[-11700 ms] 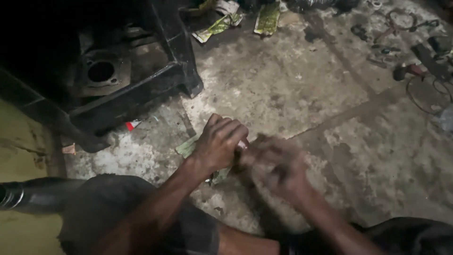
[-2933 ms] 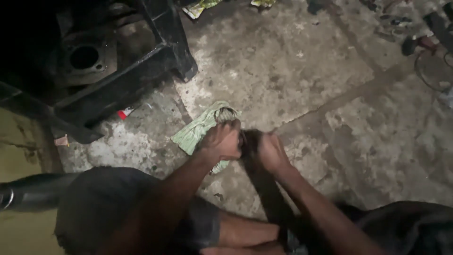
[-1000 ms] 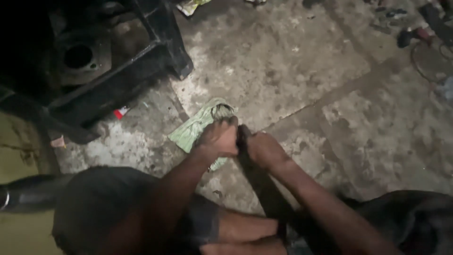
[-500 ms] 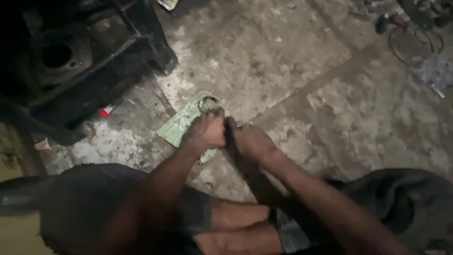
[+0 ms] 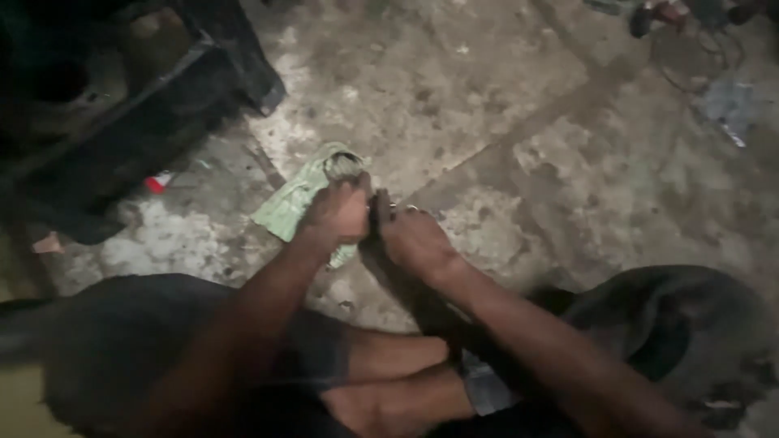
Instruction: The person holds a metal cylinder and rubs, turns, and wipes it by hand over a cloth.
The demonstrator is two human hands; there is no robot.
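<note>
- The left hand is curled shut, its knuckles up, around the near end of a small grey-green bundle, which pokes out past the fingers; what the bundle is made of is too blurred to tell.
- The right hand is closed as well and presses against the left one; a small pale glint shows at its knuckles, but what it grips is hidden, so I cannot tell.
- Under and just left of the hands lies a green striped wrapper, flat on the stained concrete floor, the bundle resting over its far end.
- Compared with half a second ago, the two fists keep the same pairing and the same clench; the bundle and wrapper sit alike beneath them.
- The view has slid since then: hands, wrapper and floor marks all stand lower-left of where they were, and everything is more smeared.
- The black metal frame at the top left shows less of itself than before; a small red scrap lies on the floor just beside its near rail.
- At the top right corner the clutter of tools and wire has drifted nearer the edge.
- A dark rubber tyre at the lower right shows more fully than a moment ago.
</note>
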